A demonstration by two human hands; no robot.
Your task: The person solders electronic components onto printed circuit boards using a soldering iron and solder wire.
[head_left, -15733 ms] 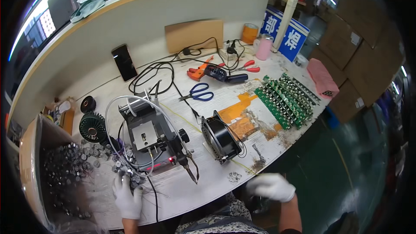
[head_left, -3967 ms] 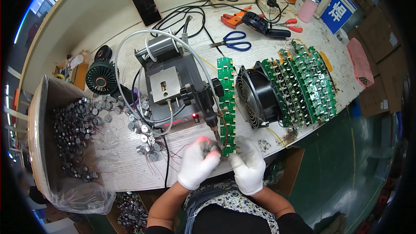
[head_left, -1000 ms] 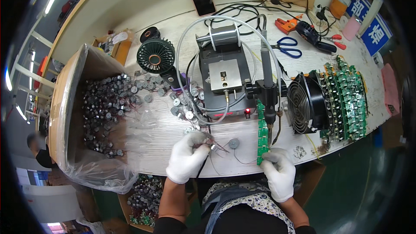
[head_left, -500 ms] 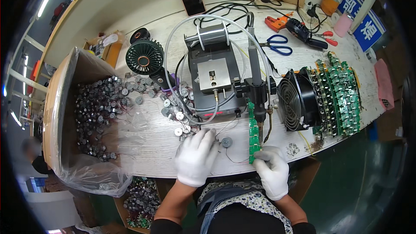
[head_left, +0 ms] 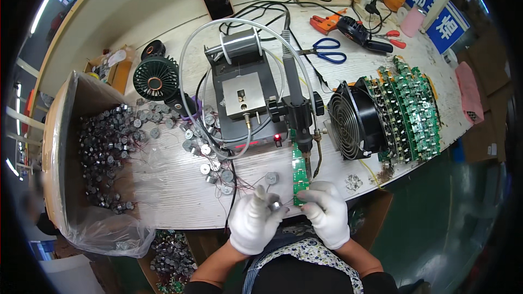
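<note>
Between the fingertips of my left hand (head_left: 255, 222), which wears a white glove, is a small round silver motor (head_left: 275, 206). My right hand (head_left: 327, 215), also gloved in white, is closed at the near end of a narrow green circuit board strip (head_left: 300, 171). That strip lies lengthwise under the soldering iron (head_left: 297, 103), held upright in a black clamp. A second round motor (head_left: 272, 177) rests on the table beyond my left fingers. Thin wires run near it, but their ends are hard to make out.
Behind is the soldering machine (head_left: 245, 95) with a solder wire spool (head_left: 241, 45). A black fan (head_left: 357, 120) and a row of green boards (head_left: 417, 114) stand right. Loose motors fill the box (head_left: 60, 158) at left. Scissors (head_left: 327, 50) and a handheld fan (head_left: 156, 78) lie farther back.
My left hand has come nearer the board strip and now holds a motor. A small red light on the soldering machine is lit. My right hand stays at the strip's near end.
</note>
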